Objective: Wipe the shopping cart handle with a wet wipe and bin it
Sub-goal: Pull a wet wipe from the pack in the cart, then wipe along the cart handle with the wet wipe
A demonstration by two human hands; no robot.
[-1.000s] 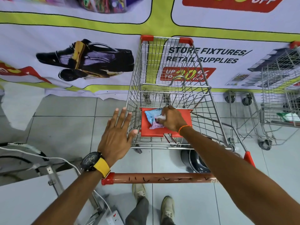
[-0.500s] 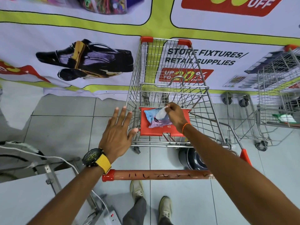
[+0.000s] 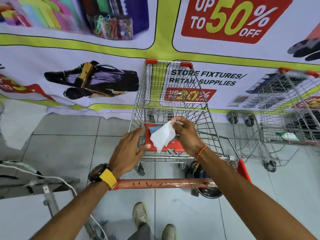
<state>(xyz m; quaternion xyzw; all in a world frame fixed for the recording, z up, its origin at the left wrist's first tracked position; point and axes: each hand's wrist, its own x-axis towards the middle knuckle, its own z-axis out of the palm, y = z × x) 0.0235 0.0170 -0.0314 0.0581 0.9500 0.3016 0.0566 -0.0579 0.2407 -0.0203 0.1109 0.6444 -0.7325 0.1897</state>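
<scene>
Right hand: fingers curled, thumb and forefinger pinching the top edge of 1 white crumpled wet wipe. The wipe hangs below the pinch, over the red plastic seat flap of the silver wire shopping cart.

Left hand: fingers straight, holding nothing. It is stretched toward the flap's left edge, thumb just beside it; cannot tell if it touches.

Blue soft wipe pack lies on the flap, mostly hidden behind the wipe. Cannot tell whether the wipe's tail is clear of the pack.

Red-brown tubular cart handle, black scribbles along it, lies nearer the body, between both forearms; not yet wiped. Dark round vessel on the floor under the handle's right end; possibly the bin, not certain. A 2nd wire cart stands to the right, against the printed sale banner.

Judged stage: wipe drawn, wiping not begun.

Risks:
1. Nothing holds the pack down; if the tail is caught, the pull may lift the pack or drag out a 2nd wipe.
2. A pinch on wet fabric is weak; a slip drops the wipe through the wire mesh to the floor.
3. Used bunched, the wipe covers little and may miss the handle's underside and ends.
</scene>
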